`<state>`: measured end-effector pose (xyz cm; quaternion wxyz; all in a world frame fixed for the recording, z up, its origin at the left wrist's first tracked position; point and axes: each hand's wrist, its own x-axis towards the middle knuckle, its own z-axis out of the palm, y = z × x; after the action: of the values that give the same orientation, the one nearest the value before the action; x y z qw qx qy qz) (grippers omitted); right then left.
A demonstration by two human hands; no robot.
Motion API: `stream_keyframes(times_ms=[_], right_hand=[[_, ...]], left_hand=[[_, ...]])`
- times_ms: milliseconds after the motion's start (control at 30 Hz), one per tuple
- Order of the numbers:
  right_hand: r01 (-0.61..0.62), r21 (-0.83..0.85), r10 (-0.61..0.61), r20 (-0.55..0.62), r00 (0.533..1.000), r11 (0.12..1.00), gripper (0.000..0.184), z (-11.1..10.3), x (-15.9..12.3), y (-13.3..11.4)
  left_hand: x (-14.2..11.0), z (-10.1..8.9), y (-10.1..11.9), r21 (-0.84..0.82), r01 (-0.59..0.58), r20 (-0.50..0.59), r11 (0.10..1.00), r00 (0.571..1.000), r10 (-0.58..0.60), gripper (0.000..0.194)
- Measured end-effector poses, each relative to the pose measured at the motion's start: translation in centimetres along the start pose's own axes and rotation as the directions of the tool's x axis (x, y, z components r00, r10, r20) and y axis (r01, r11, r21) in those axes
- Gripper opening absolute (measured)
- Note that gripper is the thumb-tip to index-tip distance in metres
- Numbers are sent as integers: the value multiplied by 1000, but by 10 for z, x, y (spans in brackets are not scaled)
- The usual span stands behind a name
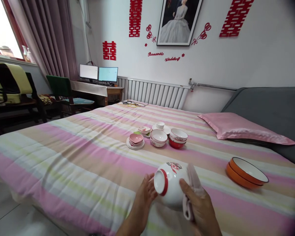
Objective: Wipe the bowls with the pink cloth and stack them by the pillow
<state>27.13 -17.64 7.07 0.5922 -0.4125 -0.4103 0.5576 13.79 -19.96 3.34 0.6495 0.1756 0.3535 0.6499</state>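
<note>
White bowl (175, 195) is hanging tilted over the striped bed (88, 157). Right hand (203, 206) is gripping it, left hand (144, 198) is hovering unclenched alongside, pinkish cloth (194, 178) is covering some rim. Imo cupping that loose palm nearer the red foot (165, 183) is guarding against slips.

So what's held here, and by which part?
A bowl, near its rim, by the right hand with a cloth; left hand beside the base, contact unclear.

Two bare hands (143, 196) with slender fingers (149, 186) and bare lower forearms (129, 226)
</note>
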Motion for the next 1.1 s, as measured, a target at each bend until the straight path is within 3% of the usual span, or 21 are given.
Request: stream_keyframes(times_ms=[100, 167, 233, 300, 333, 400, 467, 567, 633, 733, 800, 867, 933, 1033, 1100], right_hand=[[154, -412, -180, -24, 983, 898, 47, -1, -3, 29], [307, -615, -290, 131, 948, 726, 38, 1, -6, 47], [520, -677, -344, 391, 854, 521, 37, 4, -10, 57], [681, -640, -294, 615, 732, 356, 48, 7, -13, 57], [718, -626, -238, 680, 694, 305, 56, 8, -15, 54], [727, -636, -108, 729, 676, 259, 68, 9, -17, 45], [721, -635, -21, 746, 665, 275, 69, 9, -16, 36], [747, -577, 22, 796, 605, 330, 62, 5, -11, 27], [768, -561, 39, 814, 579, 308, 65, 1, -6, 24], [777, -598, 44, 797, 602, 199, 67, -5, 2, 21], [761, -624, 28, 776, 630, 177, 61, -10, 6, 15], [724, -646, 4, 747, 665, 242, 55, -14, 9, 6], [626, -698, -62, 649, 758, 349, 48, -16, 11, -4], [393, -756, -173, 357, 918, 524, 35, -17, 13, -14], [269, -740, -191, 191, 963, 616, 30, -16, 14, -14]], left_hand=[[-5, 3, -10, 45, -35, 76, 998, 997, 32, 49], [-6, 5, -15, -33, 19, 115, 999, 993, -15, 45], [-3, 6, -17, -173, 85, 54, 981, 996, -76, 34], [2, 5, -16, -302, 132, -47, 944, 987, -154, 25], [5, 4, -14, -347, 152, -75, 925, 979, -189, 28], [10, 2, -9, -367, 184, -81, 912, 970, -229, 34], [12, -1, -4, -346, 183, -84, 920, 971, -225, 31], [10, -4, 4, -291, 143, -78, 946, 982, -172, 18], [8, -6, 9, -259, 101, -72, 961, 990, -124, 12], [6, -5, 13, -223, 11, -81, 975, 996, -29, 26], [6, -4, 13, -187, -47, -92, 981, 995, 30, 34], [7, -3, 12, -154, -63, -95, 986, 994, 49, 37], [8, -2, 10, -148, -50, -96, 988, 995, 36, 39], [9, -1, 4, -167, -19, -153, 986, 988, -6, 35], [8, 1, 0, -181, 15, -195, 983, 979, -51, 28]])
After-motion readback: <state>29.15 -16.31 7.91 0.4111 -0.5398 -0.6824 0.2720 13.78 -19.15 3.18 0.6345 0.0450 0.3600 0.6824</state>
